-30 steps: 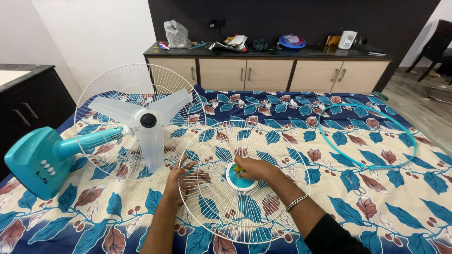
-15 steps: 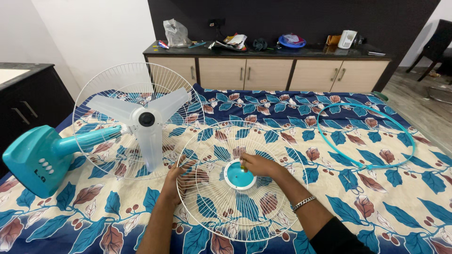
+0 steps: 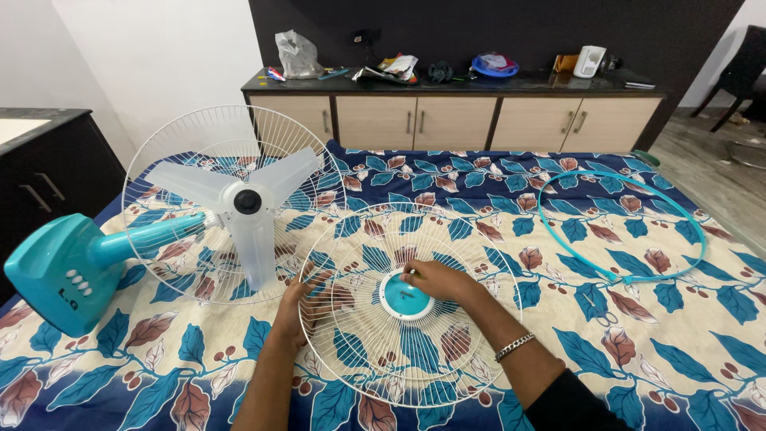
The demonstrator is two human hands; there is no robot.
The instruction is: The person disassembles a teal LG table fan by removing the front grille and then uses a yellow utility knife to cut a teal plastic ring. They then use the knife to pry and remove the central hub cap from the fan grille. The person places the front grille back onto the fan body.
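Observation:
A round white wire fan guard with a teal centre disc lies on the bed in front of me. My left hand grips its left rim, fingers curled around the wires. My right hand, wearing a chain bracelet, rests on top of the guard with fingertips at the upper edge of the centre disc. To the left lies a teal table fan on its side, with clear blades and its rear guard attached.
A teal plastic ring lies on the bedspread at the right. A wooden cabinet cluttered with bags and small items stands behind the bed. A dark dresser is at the left, a chair at the far right.
My right hand has shifted slightly over the centre disc. The guard and my left hand stay about where they were; the view has drifted a little.

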